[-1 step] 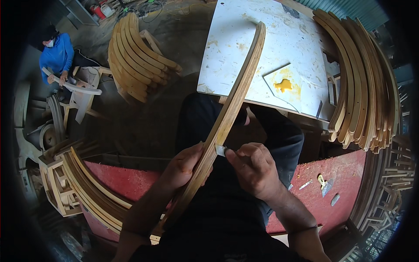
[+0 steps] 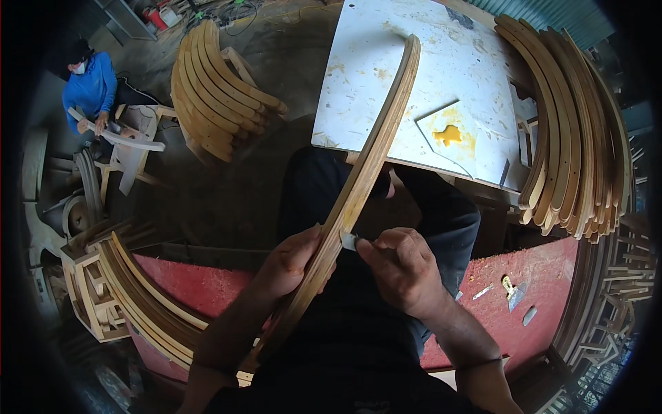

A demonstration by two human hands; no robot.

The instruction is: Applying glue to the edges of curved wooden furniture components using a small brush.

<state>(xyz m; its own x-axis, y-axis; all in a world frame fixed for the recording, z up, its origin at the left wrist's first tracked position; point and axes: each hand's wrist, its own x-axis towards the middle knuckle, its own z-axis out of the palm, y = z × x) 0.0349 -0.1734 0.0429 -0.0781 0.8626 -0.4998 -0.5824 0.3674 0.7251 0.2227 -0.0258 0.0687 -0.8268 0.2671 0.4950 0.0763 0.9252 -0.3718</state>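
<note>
The left hand gripped the slat, its long axis slanting away and rightward beyond the grip, far end seen over the table. Just right of that grip, the right hand pinched a blade against it.

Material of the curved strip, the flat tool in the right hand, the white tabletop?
Curved strip: wood, probably laminated; lengthwise layer lines, bare-looking finish.
Flat tool: likely metal; thin, grey, slight sheen.
White tabletop: perhaps coated board; smooth, stained face.
</note>
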